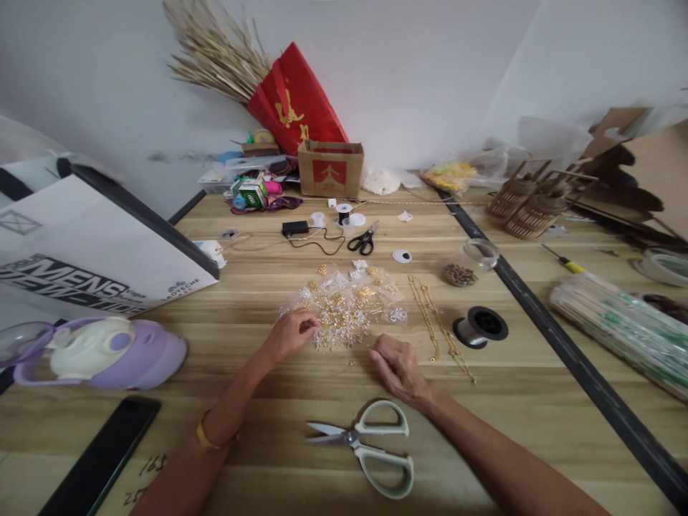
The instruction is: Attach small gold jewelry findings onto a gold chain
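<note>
One loose pile of small beads lies on the counter, without a clear long axis, immediately right of my left hand, the nearer, and forward-left of my right hand. Both hands are curled; I cannot tell whether either grips a part. Scissors lie closer to me.

we note: phone, cut by lower edge; pile, pieces too small to tell; right hand, its hold hidden.
</note>
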`<action>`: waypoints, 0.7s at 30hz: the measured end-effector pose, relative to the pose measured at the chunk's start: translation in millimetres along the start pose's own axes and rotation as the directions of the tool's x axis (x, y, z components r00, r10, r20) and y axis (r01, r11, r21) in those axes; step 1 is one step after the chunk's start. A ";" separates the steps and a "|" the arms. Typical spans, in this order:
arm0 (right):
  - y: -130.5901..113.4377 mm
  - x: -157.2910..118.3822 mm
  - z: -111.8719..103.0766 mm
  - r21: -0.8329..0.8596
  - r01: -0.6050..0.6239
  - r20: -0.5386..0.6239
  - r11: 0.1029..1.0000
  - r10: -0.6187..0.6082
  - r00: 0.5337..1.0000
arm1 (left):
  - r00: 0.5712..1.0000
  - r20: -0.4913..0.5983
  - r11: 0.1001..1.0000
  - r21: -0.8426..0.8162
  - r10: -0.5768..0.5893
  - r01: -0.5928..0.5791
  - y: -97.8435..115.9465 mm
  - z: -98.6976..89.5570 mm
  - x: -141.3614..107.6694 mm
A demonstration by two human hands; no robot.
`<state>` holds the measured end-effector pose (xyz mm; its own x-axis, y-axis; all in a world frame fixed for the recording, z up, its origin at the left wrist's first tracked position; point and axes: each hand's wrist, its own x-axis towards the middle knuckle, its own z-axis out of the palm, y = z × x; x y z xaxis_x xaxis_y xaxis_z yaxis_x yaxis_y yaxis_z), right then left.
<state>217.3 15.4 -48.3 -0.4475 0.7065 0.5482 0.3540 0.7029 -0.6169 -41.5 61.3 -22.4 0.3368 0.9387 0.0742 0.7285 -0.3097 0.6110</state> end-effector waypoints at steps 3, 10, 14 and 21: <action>-0.7 0.3 0.1 0.008 -0.006 0.001 1.000 0.006 1.000 | 0.999 -0.010 0.992 -0.118 -0.041 0.039 0.5 0.5 0.5; -0.1 0.2 -0.1 0.007 -0.003 0.010 1.000 0.003 1.000 | 0.990 0.005 0.896 -0.425 -0.143 0.132 -0.3 0.2 10.4; 0.3 -0.4 0.2 -0.005 -0.008 0.009 1.000 0.008 1.000 | 0.973 0.053 0.772 -0.601 -0.223 0.210 -2.8 -0.4 14.6; -1.4 0.9 -0.4 -0.012 0.001 0.008 1.000 -0.001 1.000 | 0.970 0.032 0.710 -0.676 -0.241 0.199 -9.4 2.4 13.3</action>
<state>216.7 15.2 -46.7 -0.4542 0.7053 0.5443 0.3638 0.7045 -0.6094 -42.5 76.3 -29.0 0.1706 0.9802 -0.1006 0.1807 0.0693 0.9811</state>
